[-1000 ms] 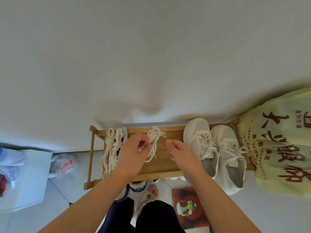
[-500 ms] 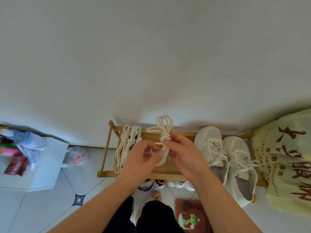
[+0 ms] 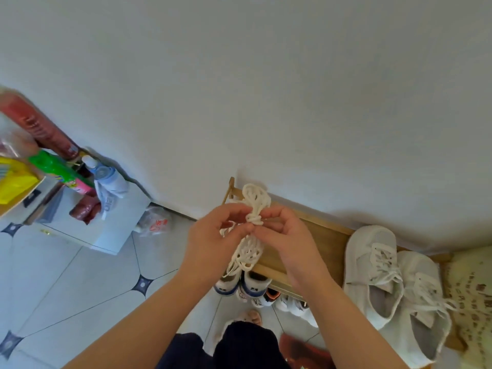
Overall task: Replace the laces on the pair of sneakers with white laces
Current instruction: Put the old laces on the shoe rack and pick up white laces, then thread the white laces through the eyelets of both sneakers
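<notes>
A knotted bundle of white laces (image 3: pixel 255 206) is held up over the wooden shoe rack (image 3: pixel 327 238). My left hand (image 3: pixel 215 235) and my right hand (image 3: pixel 287 235) both pinch it at the knot, with loops standing above and loose loops hanging below. A pair of white sneakers (image 3: pixel 394 283) with their laces tied sits on the right end of the rack. The second lace bundle seen earlier is hidden behind my hands.
Several shoes (image 3: pixel 247 286) stand on the floor under the rack. A white cabinet (image 3: pixel 106 225) with bottles and bags is at the left, with a plastic bag (image 3: pixel 155 222) beside it. A yellow printed bag (image 3: pixel 471 296) lies at the right. The wall is just behind the rack.
The left hand lifted one lace bundle off the rack and the right hand joined it at the knot. The view swung left, so the rack and sneakers now sit further right.
</notes>
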Action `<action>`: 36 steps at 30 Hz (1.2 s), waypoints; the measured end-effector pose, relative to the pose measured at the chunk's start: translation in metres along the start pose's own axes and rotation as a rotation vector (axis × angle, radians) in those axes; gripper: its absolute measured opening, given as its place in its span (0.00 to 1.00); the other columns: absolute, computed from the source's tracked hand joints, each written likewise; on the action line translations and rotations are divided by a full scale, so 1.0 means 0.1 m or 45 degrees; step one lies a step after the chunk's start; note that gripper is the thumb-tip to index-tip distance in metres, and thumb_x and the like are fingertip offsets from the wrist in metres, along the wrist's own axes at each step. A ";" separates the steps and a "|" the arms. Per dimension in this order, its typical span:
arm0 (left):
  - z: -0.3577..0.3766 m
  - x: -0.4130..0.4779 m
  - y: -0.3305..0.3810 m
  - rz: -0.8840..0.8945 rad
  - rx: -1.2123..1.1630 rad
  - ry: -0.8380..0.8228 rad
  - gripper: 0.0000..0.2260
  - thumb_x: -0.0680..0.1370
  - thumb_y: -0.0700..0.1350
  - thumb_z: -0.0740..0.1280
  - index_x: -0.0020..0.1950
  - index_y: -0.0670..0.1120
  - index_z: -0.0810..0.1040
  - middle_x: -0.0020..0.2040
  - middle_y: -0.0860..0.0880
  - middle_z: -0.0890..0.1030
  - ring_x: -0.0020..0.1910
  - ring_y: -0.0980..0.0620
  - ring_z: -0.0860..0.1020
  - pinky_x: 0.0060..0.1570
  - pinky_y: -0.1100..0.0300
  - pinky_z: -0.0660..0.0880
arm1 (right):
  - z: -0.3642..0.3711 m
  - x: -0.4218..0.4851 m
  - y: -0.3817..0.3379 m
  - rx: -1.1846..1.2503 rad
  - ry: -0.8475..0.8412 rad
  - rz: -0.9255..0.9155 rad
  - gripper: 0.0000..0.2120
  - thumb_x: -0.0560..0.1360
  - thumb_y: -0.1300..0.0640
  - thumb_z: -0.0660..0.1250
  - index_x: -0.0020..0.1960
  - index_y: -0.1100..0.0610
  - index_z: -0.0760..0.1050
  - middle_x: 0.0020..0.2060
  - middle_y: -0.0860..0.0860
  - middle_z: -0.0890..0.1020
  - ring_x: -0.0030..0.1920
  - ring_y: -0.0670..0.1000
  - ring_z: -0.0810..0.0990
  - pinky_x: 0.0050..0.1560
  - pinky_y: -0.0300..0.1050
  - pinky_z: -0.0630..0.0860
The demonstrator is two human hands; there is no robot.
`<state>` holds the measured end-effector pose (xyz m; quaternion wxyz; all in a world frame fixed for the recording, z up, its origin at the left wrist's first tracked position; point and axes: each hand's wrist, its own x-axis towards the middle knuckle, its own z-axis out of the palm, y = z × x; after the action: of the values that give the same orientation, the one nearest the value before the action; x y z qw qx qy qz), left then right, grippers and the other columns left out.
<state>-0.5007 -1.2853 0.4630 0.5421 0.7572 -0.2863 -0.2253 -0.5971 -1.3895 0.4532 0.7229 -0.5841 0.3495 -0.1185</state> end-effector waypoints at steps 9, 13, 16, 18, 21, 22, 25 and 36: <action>-1.30 -0.65 -0.29 0.099 0.208 0.199 0.12 0.72 0.41 0.71 0.54 0.48 0.81 0.42 0.64 0.78 0.42 0.75 0.75 0.45 0.81 0.68 | 1.28 -0.24 -0.02 -0.122 -0.282 -0.088 0.04 0.70 0.65 0.71 0.40 0.58 0.77 0.34 0.52 0.82 0.35 0.46 0.79 0.40 0.37 0.76; -1.99 -1.23 -0.48 -0.018 0.147 0.403 0.11 0.71 0.40 0.71 0.46 0.58 0.80 0.35 0.63 0.80 0.39 0.68 0.78 0.42 0.77 0.72 | 2.13 -0.54 0.09 -0.286 -0.438 -0.178 0.04 0.69 0.63 0.70 0.37 0.59 0.76 0.28 0.46 0.79 0.31 0.42 0.77 0.35 0.34 0.73; -2.51 -1.67 -0.64 -0.225 -0.098 0.569 0.08 0.70 0.42 0.72 0.41 0.57 0.80 0.36 0.59 0.83 0.37 0.62 0.80 0.37 0.73 0.74 | 2.79 -0.79 0.22 -0.340 -0.605 -0.168 0.04 0.69 0.62 0.69 0.37 0.57 0.77 0.30 0.47 0.80 0.33 0.43 0.77 0.40 0.38 0.76; -2.90 -2.04 -0.76 -0.289 -0.194 0.701 0.06 0.68 0.44 0.74 0.41 0.53 0.80 0.38 0.57 0.83 0.38 0.61 0.80 0.37 0.73 0.74 | 3.28 -0.98 0.32 -0.333 -0.711 -0.118 0.04 0.71 0.63 0.68 0.38 0.55 0.78 0.32 0.48 0.81 0.34 0.46 0.78 0.44 0.45 0.76; -3.27 -2.43 -0.84 -0.274 -0.094 0.861 0.10 0.67 0.44 0.74 0.41 0.56 0.76 0.40 0.62 0.81 0.38 0.64 0.79 0.39 0.73 0.74 | 3.82 -1.21 0.44 -0.323 -0.849 -0.092 0.05 0.73 0.62 0.66 0.41 0.54 0.78 0.35 0.50 0.82 0.37 0.49 0.80 0.46 0.47 0.76; -3.39 -2.56 -0.87 -0.279 -0.050 0.920 0.11 0.67 0.44 0.74 0.41 0.57 0.75 0.40 0.64 0.80 0.38 0.65 0.79 0.39 0.74 0.74 | 4.00 -1.29 0.48 -0.315 -0.902 -0.073 0.05 0.74 0.61 0.66 0.42 0.53 0.77 0.35 0.49 0.83 0.38 0.48 0.80 0.45 0.46 0.76; -3.72 -2.91 -0.98 -0.346 0.010 1.155 0.13 0.67 0.41 0.74 0.38 0.60 0.75 0.39 0.66 0.79 0.38 0.67 0.78 0.39 0.78 0.70 | 4.50 -1.49 0.57 -0.376 -1.060 -0.056 0.08 0.74 0.59 0.67 0.40 0.48 0.78 0.33 0.46 0.83 0.36 0.43 0.80 0.42 0.40 0.75; -4.83 -3.58 -1.35 -0.801 0.496 1.427 0.07 0.74 0.49 0.69 0.48 0.50 0.84 0.40 0.52 0.83 0.42 0.55 0.79 0.44 0.63 0.73 | 6.25 -1.61 0.77 -1.154 -1.658 -1.250 0.05 0.74 0.53 0.66 0.49 0.47 0.78 0.38 0.38 0.78 0.39 0.40 0.76 0.43 0.31 0.72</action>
<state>-0.4229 -0.6747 0.4958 0.3707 0.8911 0.2374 0.1104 -0.3301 -0.7983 0.4870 0.3484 -0.8442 -0.3978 0.0877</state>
